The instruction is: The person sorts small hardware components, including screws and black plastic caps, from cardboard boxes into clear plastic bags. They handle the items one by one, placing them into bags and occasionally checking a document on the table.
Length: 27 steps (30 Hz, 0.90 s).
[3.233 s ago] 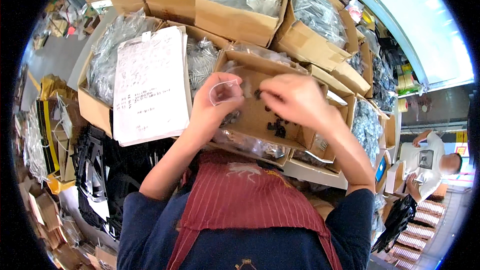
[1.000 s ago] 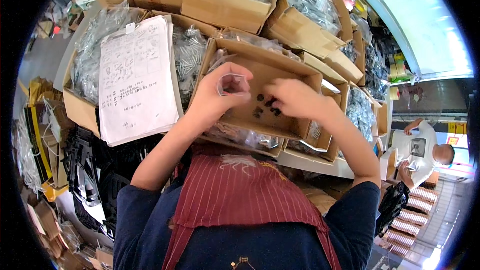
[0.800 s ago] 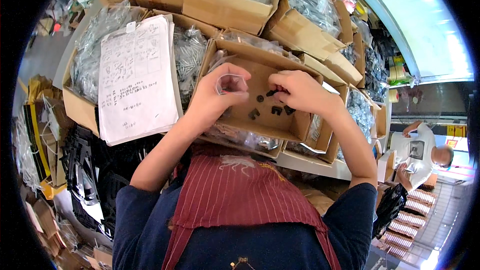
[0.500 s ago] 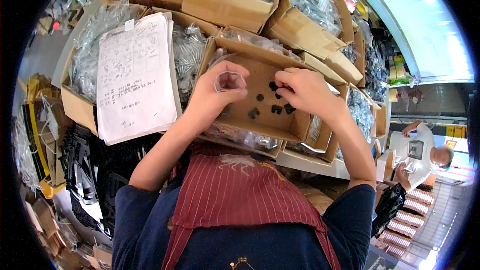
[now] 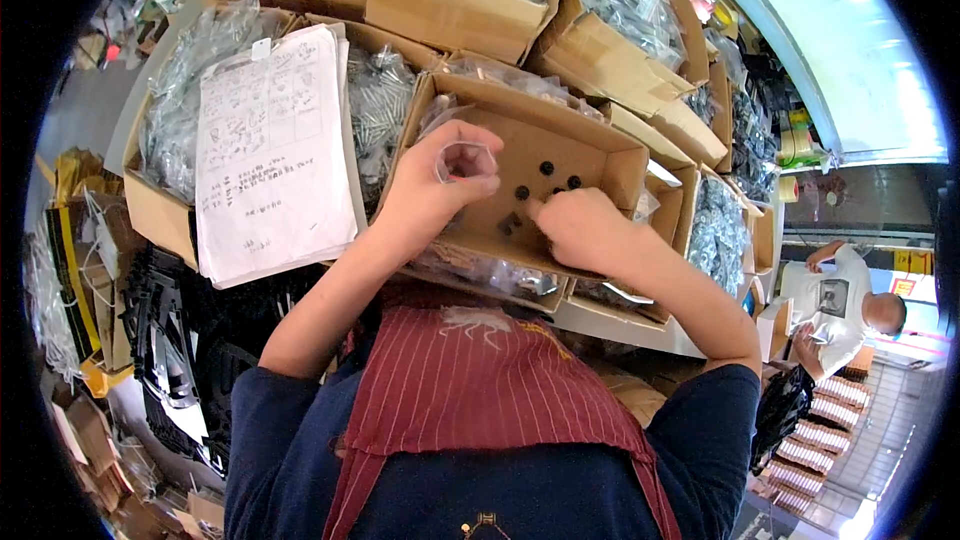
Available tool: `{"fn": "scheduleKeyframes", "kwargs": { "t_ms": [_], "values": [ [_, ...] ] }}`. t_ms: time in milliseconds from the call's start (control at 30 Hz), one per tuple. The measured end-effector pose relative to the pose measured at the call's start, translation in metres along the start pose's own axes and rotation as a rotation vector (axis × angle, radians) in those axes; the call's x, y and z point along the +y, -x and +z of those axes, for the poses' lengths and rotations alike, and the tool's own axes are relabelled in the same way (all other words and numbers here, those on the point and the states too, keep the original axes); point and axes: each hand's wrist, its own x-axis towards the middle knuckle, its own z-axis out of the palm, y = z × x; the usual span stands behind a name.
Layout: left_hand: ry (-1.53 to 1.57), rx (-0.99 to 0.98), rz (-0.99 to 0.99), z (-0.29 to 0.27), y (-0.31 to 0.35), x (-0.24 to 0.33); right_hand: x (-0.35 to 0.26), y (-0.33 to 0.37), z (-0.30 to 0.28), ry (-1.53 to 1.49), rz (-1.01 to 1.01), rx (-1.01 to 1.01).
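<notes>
My left hand is curled round a small clear plastic bag, its mouth spread into a ring between thumb and fingers. Below it lies an open cardboard box. Several small black parts are on the box's bottom, among them a round black part and a notched black piece. Bent down into the box's near right side, my right hand has its fingers curled among these parts. Its fingertips are mostly hidden, so what they pinch does not show.
A handwritten paper sheet lies on boxes at the left. Bagged metal pins fill a box beside it. More cardboard boxes of bagged parts stand behind and to the right. Another person is at the far right.
My right hand has moved toward me and slightly left, lower in the box. The black parts lie in different spots. My left hand with the bag has hardly moved.
</notes>
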Motion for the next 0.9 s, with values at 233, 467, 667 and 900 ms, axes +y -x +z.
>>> {"fn": "scheduleKeyframes", "kwargs": {
  "t_ms": [233,467,667,900],
  "values": [
    [-0.215,-0.13,0.021,0.006,0.001,0.0,0.012,0.011,-0.089,-0.841,-0.084,0.282],
    [-0.25,-0.154,0.123,0.006,0.006,0.01,0.001,-0.007,-0.093,-0.621,-0.326,0.441],
    [-0.061,-0.164,-0.041,-0.002,0.003,0.004,0.023,0.016,-0.037,0.318,-0.039,-0.035],
    [-0.011,-0.071,-0.037,0.0,0.0,0.003,0.032,0.004,-0.013,0.255,-0.072,0.041]
  ]
}}
